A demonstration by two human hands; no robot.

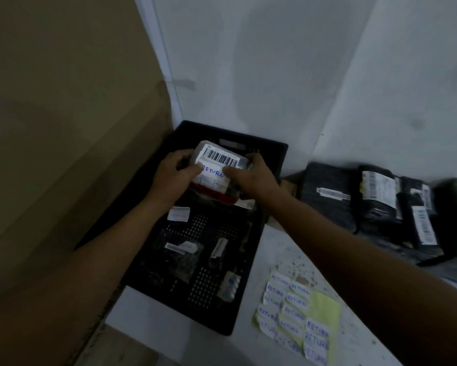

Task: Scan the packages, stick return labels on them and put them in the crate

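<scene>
Both forearms reach fwd from the camera. Left hand (175, 172) and right hand (248, 173) both grip one package (216, 165), fingers curled round its ends, thumbs pressing a handwritten RETURN label (212, 173) just below the barcode. Pkg is held over the far end of the black crate (280, 157), which sits on the floor in a corner beside a big cardboard box (63, 128). Crate already holds a few small pkgs (185, 257), at least one w/ a label. Approx 4 dark pkgs (378, 196) wait in a row to the right, outside the crate. Sheet of spare RETURN labels (298, 315) lies near the crate, many left. Est. roughly midway: this pkg looks labelled, drop-in next; scan status can't tell.
</scene>
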